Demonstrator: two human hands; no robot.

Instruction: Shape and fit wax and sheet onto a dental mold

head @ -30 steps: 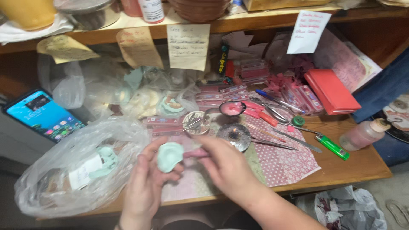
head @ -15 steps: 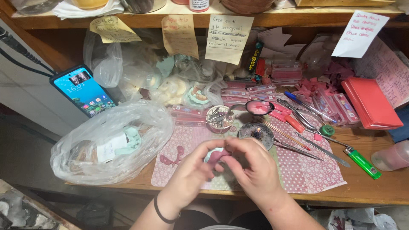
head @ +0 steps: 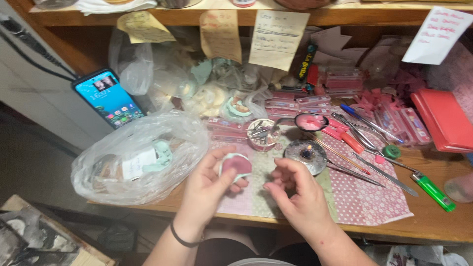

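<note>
My left hand (head: 209, 184) holds a small pale green piece with a pink middle (head: 236, 165) above the patterned cloth (head: 364, 197) on the wooden workbench (head: 433, 221). My right hand (head: 298, 192) hovers just right of it, fingers curled toward the thumb, with nothing clearly visible in them. A small round burner with a tiny flame (head: 305, 151) sits right behind my right hand. A round tin of small metal bits (head: 262, 134) stands beyond the green piece.
A clear plastic bag (head: 138, 157) with green pieces lies left. A lit phone (head: 107, 97) leans at back left. Metal tools (head: 364, 140), a green lighter (head: 433, 191), a red box (head: 443, 120) and pink packets (head: 295, 102) lie right. Paper notes (head: 277, 37) hang from the shelf.
My hands were joined around the piece half a second ago; now they have parted, the left keeping the green piece and the right drawn off to the right.
</note>
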